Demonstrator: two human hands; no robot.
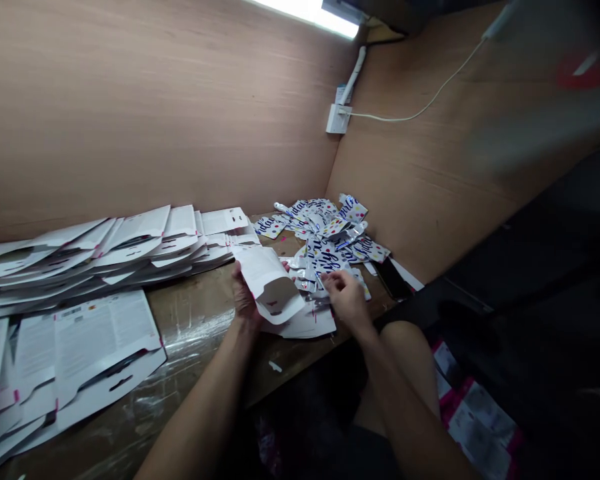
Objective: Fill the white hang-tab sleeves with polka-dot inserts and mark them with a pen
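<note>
My left hand (pixel 246 297) is wrapped around a white cardboard sleeve (pixel 265 270), whose mouth gapes toward me. At the edge of a pile of dotted sachets (pixel 325 230) is my right hand (pixel 345 293), its fingertips pinched together on a sachet (pixel 325 263) printed with dark blue script. Part of that sachet is hidden by the fingers and by others in the pile. Beneath the held sleeve, another flat white sleeve (pixel 300 325) lies on the table (pixel 195 340).
Stacked white sleeves (pixel 145 243) line the back left, with more (pixel 95 340) at the front left. A dark phone (pixel 393 279) lies right of the sachets. Panels (pixel 180 113) wall the table; a socket box (pixel 339 119) hangs in the corner. Pink-edged packs (pixel 480 427) sit below right.
</note>
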